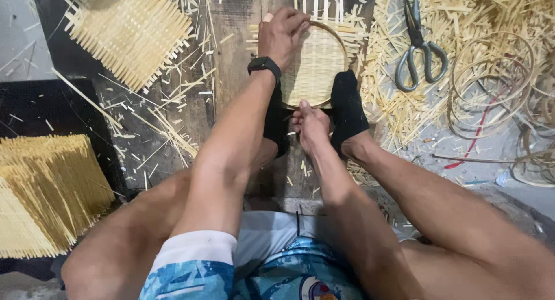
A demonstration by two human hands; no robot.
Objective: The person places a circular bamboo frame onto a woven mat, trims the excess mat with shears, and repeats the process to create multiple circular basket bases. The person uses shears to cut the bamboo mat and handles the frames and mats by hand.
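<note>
Bamboo mat [317, 66] sits hooped – strip ends untrimmed | left hand [281, 34] grip presses rim | right hand [309, 123] pinches near edge | scissors [418, 45] unused

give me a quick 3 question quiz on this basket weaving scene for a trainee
1. True or false: the left hand rests on the far rim of the round woven mat.
2. What metal tool lies to the right of the mat?
3. Which pins the mat's near edge to the board? A) the feet in black socks B) the scissors C) a brick

Key
1. True
2. The scissors, lying on the bamboo scraps.
3. A; the right hand works between the feet at that edge.
</note>
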